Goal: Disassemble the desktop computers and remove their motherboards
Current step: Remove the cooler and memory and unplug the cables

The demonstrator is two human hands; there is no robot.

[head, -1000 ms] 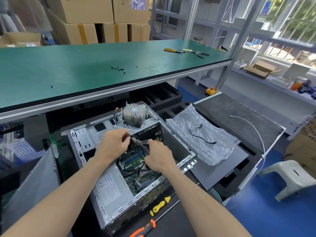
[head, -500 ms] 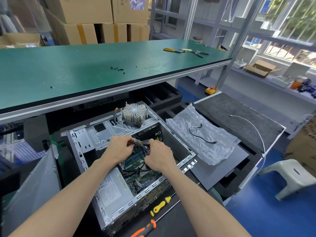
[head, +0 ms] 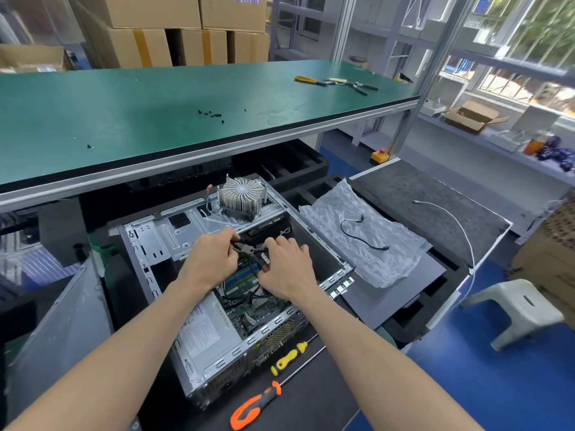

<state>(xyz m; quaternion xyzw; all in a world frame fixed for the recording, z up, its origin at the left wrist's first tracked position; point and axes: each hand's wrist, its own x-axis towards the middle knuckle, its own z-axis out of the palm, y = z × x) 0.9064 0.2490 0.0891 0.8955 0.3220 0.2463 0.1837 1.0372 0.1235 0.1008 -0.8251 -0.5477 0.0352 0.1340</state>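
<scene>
Head view. An open desktop computer case (head: pixel 217 306) lies on its side on a dark work surface (head: pixel 311 396) below the edge of a green bench (head: pixel 124 113). The motherboard (head: pixel 249 306) sits inside the case, seated at the bottom of the chassis, with green memory sticks (head: pixel 241 276) and black cables (head: pixel 249 293) showing between the two hands. A silver power supply (head: pixel 205 331) occupies the near-left corner of the case.

Left hand (head: pixel 211 259): fingers curled, gripping a dark plier-like tool (head: pixel 245 246) above the board; the tool's exact type cannot be told. Right hand (head: pixel 287 269): fingers curled down over the cables just beside the tool's tip; it appears to pinch a cable or connector, but the contact is hidden under the fingers. The two hands are nearly touching.

A finned round heatsink (head: pixel 241 197) rests on the metal drive bracket (head: pixel 174 234) at the far end of the case, tilted slightly.

In front of the case lie a yellow-handled screwdriver (head: pixel 287 357) and orange-handled cutters (head: pixel 252 405), apart from each other. To the right, a sheet of bubble wrap (head: pixel 361 231) carries a short black cable (head: pixel 364 236). A white cable (head: pixel 454 219) crosses a dark foam pad (head: pixel 420 200) further right. On the green bench: a cluster of small black screws (head: pixel 211 113) and several hand tools (head: pixel 336 82) at the far right end. Cardboard boxes (head: pixel 171 29) are stacked behind the bench. A white stool (head: pixel 516 309) stands on the blue floor
</scene>
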